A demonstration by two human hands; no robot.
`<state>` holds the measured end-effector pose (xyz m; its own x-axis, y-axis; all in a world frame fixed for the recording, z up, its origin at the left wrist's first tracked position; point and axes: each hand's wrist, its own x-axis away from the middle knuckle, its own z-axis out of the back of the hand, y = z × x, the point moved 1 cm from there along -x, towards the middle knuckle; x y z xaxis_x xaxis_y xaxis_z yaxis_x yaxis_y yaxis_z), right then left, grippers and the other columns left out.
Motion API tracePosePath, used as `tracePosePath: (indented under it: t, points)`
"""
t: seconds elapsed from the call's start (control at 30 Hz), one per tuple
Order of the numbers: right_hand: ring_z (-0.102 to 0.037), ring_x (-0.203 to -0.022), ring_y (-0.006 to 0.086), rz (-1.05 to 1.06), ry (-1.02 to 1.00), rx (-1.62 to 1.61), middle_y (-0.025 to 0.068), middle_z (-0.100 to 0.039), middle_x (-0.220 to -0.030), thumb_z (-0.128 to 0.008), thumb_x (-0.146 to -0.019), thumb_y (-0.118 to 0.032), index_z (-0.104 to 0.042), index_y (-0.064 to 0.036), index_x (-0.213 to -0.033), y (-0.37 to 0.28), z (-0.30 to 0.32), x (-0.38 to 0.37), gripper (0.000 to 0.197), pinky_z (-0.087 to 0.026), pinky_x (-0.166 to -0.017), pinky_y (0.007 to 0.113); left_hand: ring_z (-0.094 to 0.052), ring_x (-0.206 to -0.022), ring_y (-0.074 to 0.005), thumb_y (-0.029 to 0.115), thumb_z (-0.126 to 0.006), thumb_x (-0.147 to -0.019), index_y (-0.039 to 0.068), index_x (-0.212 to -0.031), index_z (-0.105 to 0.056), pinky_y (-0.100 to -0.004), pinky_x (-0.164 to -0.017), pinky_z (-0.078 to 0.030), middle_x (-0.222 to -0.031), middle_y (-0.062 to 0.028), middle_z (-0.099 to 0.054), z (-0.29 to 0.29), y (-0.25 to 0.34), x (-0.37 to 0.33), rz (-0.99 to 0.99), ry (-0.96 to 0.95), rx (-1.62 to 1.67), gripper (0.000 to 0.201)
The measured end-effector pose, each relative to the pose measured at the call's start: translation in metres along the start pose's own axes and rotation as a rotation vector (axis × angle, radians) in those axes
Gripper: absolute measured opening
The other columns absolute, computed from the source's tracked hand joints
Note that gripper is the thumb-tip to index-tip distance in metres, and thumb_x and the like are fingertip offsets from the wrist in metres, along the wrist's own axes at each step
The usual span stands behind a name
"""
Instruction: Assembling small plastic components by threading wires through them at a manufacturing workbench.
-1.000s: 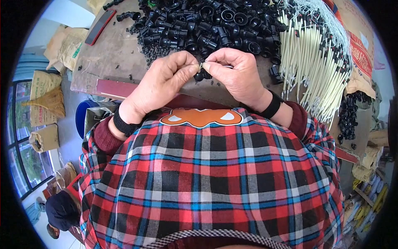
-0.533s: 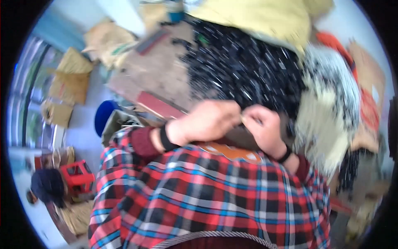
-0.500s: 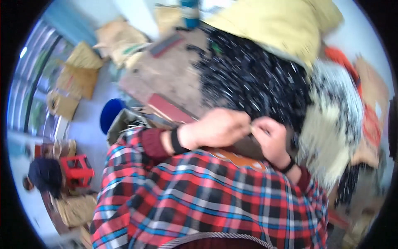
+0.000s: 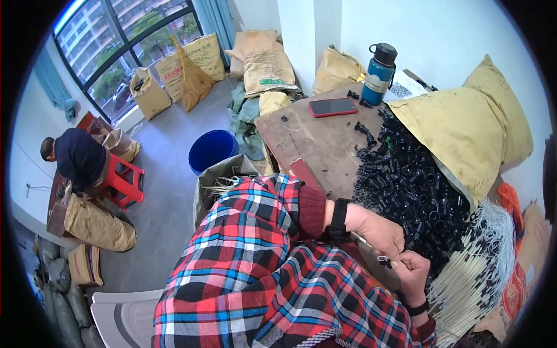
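View swings toward the person's left versus a second ago, blur gone; hands sit near 4 o'clock now, not close to 12. Left hand (image 4: 380, 232) pinches what looks like a thin pale strand (image 4: 382, 258), a small loop showing just below its fingertips. Right hand (image 4: 412, 275) is together with it, fingers curled against the left's; its own hold is hidden, can't tell. Pile of black fittings (image 4: 415, 200) lies just beyond the hands at 3 o'clock, bundle of pale rods (image 4: 461, 284) at 4. Red-edged phone (image 4: 333, 107) on the tabletop (image 4: 307, 139) goes from about 10 to 1 o'clock; blue bottle (image 4: 378, 78) newly in sight above it. Handwork looks uninterrupted: hands stay joined, mainly the head seems turned.
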<state>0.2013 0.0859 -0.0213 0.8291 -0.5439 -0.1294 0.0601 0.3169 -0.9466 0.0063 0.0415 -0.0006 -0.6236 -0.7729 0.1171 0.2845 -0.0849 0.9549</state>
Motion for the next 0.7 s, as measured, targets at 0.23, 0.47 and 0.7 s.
tracePosePath:
  t: [0.23,0.47,0.7]
  points:
    - [-0.040,-0.055,0.0022,-0.162,0.239,-0.165,-0.0059,-0.050,-0.066,-0.062,-0.080,-0.003,-0.063,0.0068,-0.098,-0.013,0.037,0.024,0.020,-0.029,-0.051,0.017,-0.059,-0.061,-0.0299,0.025,-0.058,-0.083,0.002,-0.075,-0.065,-0.0405,-0.057,-0.045,-0.065,-0.0148,-0.061,0.006,0.019,0.038,-0.146,0.489,-0.362,0.026]
    - [-0.038,-0.053,0.0054,-0.111,0.288,0.306,-0.0058,-0.044,-0.063,-0.056,-0.087,-0.006,-0.057,0.0018,-0.088,0.018,0.070,0.035,0.008,-0.029,-0.050,0.020,-0.061,-0.070,-0.0362,0.024,-0.057,-0.077,0.004,-0.074,-0.066,-0.0437,-0.060,-0.049,-0.070,-0.0161,-0.063,-0.013,0.026,0.039,-0.072,0.503,-0.782,0.022]
    - [-0.038,-0.063,0.0090,0.144,0.248,-1.028,-0.0019,-0.035,-0.072,-0.051,-0.093,-0.016,-0.042,-0.0062,-0.072,-0.090,0.010,-0.006,0.026,-0.030,-0.054,0.027,-0.062,-0.070,-0.0364,0.023,-0.057,-0.075,0.003,-0.070,-0.065,-0.0450,-0.061,-0.049,-0.069,-0.0163,-0.062,-0.011,0.024,0.027,-0.115,0.546,-0.667,0.022]
